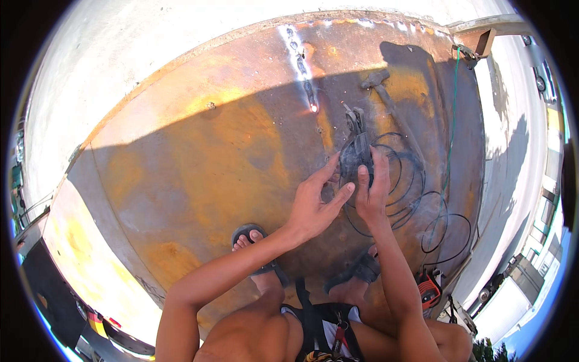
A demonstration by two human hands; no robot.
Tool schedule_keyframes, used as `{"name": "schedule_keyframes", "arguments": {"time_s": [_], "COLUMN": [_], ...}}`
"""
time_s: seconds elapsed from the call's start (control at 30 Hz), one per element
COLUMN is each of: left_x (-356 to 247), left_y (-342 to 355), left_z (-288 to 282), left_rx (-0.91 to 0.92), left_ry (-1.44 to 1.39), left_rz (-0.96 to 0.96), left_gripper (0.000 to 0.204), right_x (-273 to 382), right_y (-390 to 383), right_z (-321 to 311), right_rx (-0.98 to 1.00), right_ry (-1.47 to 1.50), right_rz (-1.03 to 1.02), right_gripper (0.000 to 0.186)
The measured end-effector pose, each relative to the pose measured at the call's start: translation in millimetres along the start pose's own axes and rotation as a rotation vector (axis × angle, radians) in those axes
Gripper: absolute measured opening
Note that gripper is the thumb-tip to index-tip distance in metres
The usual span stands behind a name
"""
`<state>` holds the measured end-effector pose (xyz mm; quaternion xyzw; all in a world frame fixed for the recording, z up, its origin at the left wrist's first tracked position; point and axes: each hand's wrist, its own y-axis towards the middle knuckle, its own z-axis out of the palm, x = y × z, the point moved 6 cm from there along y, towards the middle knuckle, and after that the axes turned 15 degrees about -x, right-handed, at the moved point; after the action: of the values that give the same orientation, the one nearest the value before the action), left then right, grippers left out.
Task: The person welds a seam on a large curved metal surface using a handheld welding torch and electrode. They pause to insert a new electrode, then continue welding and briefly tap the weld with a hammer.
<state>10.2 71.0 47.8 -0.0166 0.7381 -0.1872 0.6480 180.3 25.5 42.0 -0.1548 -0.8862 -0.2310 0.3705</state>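
A dark electrode holder [360, 142] points away from me, its jaws at the far end and a short reddish-tipped stub at their side. My right hand [375, 187] is closed around its handle, with the thumb lying along the near end. Close on the left, my left hand [313, 202] has its thumb and forefinger spread, the fingertips beside the holder's dark edge; whether they touch it is unclear. Beyond the holder, a broken weld bead [300, 57] runs down the rusty steel plate [199, 181] to a glowing end. A hammer [386, 96] lies to the right.
Loops of black cable [416, 181] lie on the plate to my right, near an orange machine [429, 292]. A green cord [453, 120] hangs down from a metal bracket [479, 48]. My sandalled feet [259, 241] stand on the plate. Pale ground surrounds its curved edge.
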Motion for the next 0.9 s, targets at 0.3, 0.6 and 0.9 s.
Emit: {"name": "schedule_keyframes", "arguments": {"time_s": [0.3, 0.6, 0.9], "left_x": [-60.1, -42.5, -19.8], "left_y": [-44.5, -81.8, -107.9], "left_z": [19.1, 32.8, 30.1], "left_rx": [0.253, 0.586, 0.797], "left_ry": [-0.150, 0.149, 0.352], "left_rz": [-0.042, 0.010, -0.021], "left_gripper": [0.068, 0.047, 0.047], "right_x": [40.4, 40.2, -13.1], "right_y": [33.4, 40.3, 2.0], "right_z": [-84.1, -158.5, -223.9], "right_rx": [0.503, 0.549, 0.428], "right_ry": [0.115, -0.421, -0.302], "right_rz": [0.282, -0.097, 0.376], "right_gripper": [0.084, 0.073, 0.038]}}
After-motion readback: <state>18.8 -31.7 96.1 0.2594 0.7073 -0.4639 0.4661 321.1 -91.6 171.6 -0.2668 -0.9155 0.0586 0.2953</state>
